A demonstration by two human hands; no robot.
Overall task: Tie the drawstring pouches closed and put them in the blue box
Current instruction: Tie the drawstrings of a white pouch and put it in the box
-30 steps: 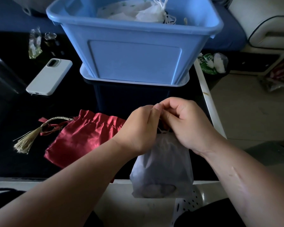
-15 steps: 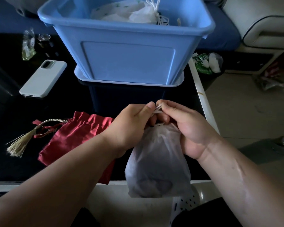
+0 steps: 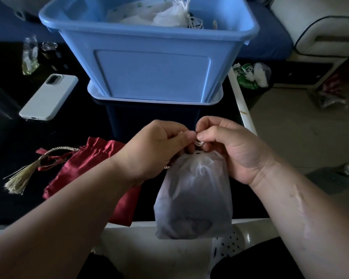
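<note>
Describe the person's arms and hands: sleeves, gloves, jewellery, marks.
The left hand and right hand are bare: no gloves, rings or watch visible. Both forearms are uncovered to the frame edge, with no sleeves showing. The right forearm carries a long scar-like line.

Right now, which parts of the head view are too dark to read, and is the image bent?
Head view: dim; the black table hides detail beside the red pouch; the blue box is best lit; the wide lens bows its rim; the cord is soft.
</note>
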